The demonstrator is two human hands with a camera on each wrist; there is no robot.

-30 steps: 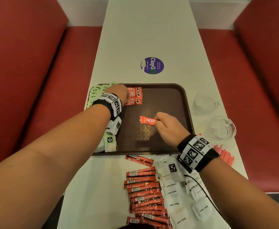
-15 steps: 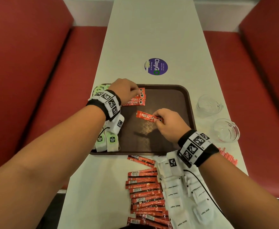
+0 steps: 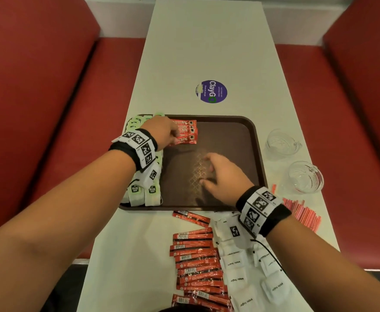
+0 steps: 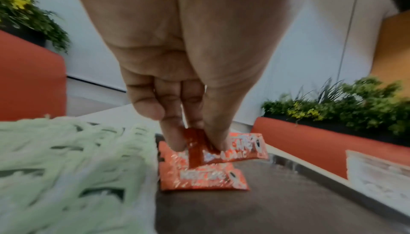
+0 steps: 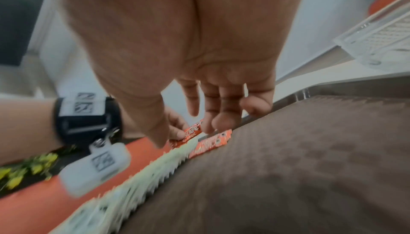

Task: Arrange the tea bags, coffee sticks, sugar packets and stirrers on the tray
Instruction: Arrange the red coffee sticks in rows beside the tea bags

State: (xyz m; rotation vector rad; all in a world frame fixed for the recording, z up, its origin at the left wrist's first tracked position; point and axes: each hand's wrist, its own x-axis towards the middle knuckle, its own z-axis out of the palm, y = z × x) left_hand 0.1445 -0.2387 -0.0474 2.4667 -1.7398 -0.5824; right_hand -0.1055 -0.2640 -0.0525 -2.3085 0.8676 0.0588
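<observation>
A brown tray point(image 3: 229, 122) lies mid-table. A short row of red coffee sticks point(image 3: 188, 130) sits at its far left corner. My left hand point(image 3: 173, 137) pinches one more coffee stick point(image 4: 196, 152) by its end just above that row point(image 4: 204, 180). Tea bags point(image 3: 144, 194) with green tags line the tray's left edge. My right hand point(image 3: 207, 170) hovers over the tray's middle, and its relaxed fingers point(image 5: 221, 111) hold nothing. On the table near me lie loose coffee sticks point(image 3: 195, 262), white sugar packets point(image 3: 236, 264) and pink stirrers point(image 3: 301, 212).
Two empty glass cups point(image 3: 279, 143) point(image 3: 306, 176) stand on the table right of the tray. A round purple sticker point(image 3: 211, 91) is on the tabletop beyond it. Red bench seats point(image 3: 49, 109) run along both sides of the narrow table.
The coffee stick that my right hand carried across the tray is now pinched by my left hand at the row. My right hand has let go and drawn back, empty.
</observation>
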